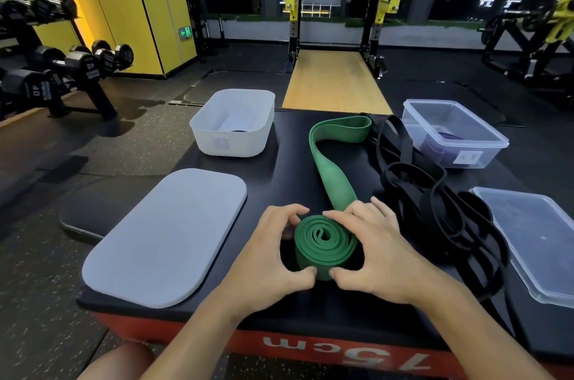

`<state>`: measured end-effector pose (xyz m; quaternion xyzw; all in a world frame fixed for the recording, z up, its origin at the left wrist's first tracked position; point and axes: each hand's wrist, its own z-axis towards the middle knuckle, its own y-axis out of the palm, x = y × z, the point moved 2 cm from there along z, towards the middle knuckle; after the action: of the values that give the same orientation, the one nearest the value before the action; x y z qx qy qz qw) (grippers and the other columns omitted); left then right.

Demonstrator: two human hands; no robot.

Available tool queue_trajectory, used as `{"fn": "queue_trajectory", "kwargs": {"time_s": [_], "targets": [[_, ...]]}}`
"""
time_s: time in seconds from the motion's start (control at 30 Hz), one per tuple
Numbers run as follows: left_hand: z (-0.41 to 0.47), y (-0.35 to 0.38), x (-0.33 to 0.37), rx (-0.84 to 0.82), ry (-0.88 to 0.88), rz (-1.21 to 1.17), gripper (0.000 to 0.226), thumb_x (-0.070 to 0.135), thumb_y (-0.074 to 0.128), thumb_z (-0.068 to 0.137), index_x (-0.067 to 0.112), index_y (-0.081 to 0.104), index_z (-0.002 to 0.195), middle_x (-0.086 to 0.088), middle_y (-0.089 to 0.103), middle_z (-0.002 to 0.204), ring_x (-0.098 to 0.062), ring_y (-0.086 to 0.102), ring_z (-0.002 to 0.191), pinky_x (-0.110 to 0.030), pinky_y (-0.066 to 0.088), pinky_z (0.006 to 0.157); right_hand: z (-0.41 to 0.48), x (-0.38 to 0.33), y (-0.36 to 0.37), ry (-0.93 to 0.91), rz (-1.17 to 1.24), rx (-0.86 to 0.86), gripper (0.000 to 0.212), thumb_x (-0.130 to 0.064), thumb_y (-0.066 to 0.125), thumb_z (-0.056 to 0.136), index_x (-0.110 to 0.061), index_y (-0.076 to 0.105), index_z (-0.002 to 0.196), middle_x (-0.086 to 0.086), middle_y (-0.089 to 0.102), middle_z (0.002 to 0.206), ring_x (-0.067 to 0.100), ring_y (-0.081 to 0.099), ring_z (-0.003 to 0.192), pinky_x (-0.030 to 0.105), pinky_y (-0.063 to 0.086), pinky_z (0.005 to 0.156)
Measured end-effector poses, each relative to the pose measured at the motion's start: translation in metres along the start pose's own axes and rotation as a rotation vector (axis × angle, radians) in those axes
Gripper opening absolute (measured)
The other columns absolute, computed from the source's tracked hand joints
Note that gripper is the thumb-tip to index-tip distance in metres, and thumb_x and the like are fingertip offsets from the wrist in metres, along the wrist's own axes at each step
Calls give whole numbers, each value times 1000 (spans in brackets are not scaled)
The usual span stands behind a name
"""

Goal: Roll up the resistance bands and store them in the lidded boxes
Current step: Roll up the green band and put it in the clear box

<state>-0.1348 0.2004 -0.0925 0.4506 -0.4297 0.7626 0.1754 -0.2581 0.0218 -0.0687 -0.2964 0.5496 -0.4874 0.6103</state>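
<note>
Green band (326, 244) gripped by left hand (273, 255) and right hand (372, 250), black bands (435, 202) tangled just beside.

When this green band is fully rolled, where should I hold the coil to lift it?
Squeeze the green coil across its curved outer wrap, from left and right as the left hand and right hand sit now. The spiral faces up, so side pressure likely keeps the layers from springing open.

A person's bare arms are showing.
The left grip (273, 258) and right grip (374, 250) are showing bare fingers (340, 215); both forearms (198, 336) are running uncovered to the lower edge, and a bare knee (121, 361) is peeking in lower left.
</note>
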Motion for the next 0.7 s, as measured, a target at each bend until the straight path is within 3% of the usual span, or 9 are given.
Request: {"fn": "queue_trajectory", "kwargs": {"time_s": [0.07,0.2,0.33,0.47,0.6,0.7], "targets": [[1,0,-1,3,27,-14,69,27,76,72,41,51,134,20,50,130,-6,54,130,-27,47,110,1,0,0,10,-5,19,83,-69,66,68,-37,51,143,-27,40,109,-5,40,123,38,-10,127],[3,-2,-4,1,56,-93,52,15,64,78,31,61,127,15,52,128,-10,55,132,-27,46,112,2,1,-1,13,44,69,83,-82,70,59,-39,59,129,-28,47,110,-8,42,123,38,-7,127],[6,0,-4,49,42,-92,36,46,72,87,34,64,120,13,57,124,-14,59,126,-35,51,107,6,-5,6,49,-20,142,88,-102,60,48,-33,59,104,-24,48,99,-4,48,113,40,5,127],[8,-1,-3,70,48,-53,36,49,77,83,35,67,115,13,61,121,-15,62,120,-39,53,101,5,-23,19,71,-104,264,85,-100,60,50,-25,43,87,-16,37,88,9,44,89,42,20,123],[7,-3,-5,113,49,-99,34,46,80,82,35,74,114,12,65,121,-20,63,122,-43,53,102,4,-20,22,71,-76,186,90,-104,51,52,-27,42,97,-17,34,97,8,39,99,41,14,126],[7,-3,-5,123,39,-143,34,42,83,81,35,76,114,12,68,120,-19,65,121,-42,54,103,0,-6,14,45,66,60,99,-96,62,56,-39,43,134,-31,41,119,-9,34,124,38,6,128]]}}
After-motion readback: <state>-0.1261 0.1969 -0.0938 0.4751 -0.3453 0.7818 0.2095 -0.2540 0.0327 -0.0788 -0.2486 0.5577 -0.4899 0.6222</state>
